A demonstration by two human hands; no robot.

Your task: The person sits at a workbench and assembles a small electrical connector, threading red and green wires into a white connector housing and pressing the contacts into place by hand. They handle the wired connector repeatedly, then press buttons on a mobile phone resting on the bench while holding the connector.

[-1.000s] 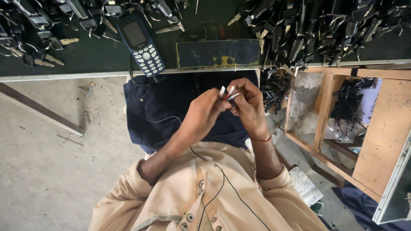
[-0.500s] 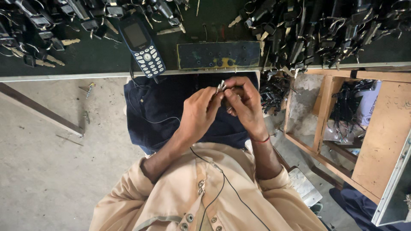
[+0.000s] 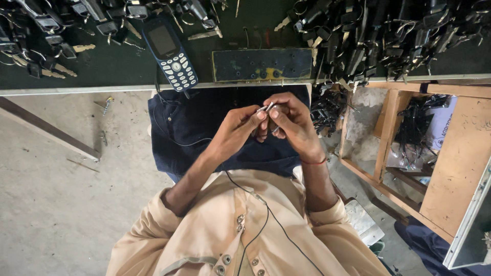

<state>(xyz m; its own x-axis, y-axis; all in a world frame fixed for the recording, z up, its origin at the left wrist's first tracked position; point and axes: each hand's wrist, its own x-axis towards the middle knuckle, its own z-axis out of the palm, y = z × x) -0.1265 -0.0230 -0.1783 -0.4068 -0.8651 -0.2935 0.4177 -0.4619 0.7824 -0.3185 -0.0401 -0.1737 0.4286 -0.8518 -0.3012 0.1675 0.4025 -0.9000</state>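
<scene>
My left hand point(image 3: 236, 127) and my right hand point(image 3: 292, 121) meet over my lap, just below the edge of the green bench point(image 3: 128, 69). Their fingertips pinch a small silvery metal piece point(image 3: 266, 108), which looks like a key blank. My left thumb and forefinger grip its near end, and my right fingers wrap around it from the other side. Most of the piece is hidden by the fingers. A red thread circles my right wrist.
A dark blue keypad phone point(image 3: 171, 53) and a worn dark metal block point(image 3: 262, 65) lie on the bench. Heaps of keys point(image 3: 46, 30) and more keys point(image 3: 388, 30) cover its left and right. An open wooden drawer point(image 3: 455, 168) with dark keys stands at right. A thin black cable point(image 3: 266, 220) hangs down my shirt.
Both hands have stayed together on the metal piece. Only the fingers have shifted slightly, and the piece's tip has turned a little.
</scene>
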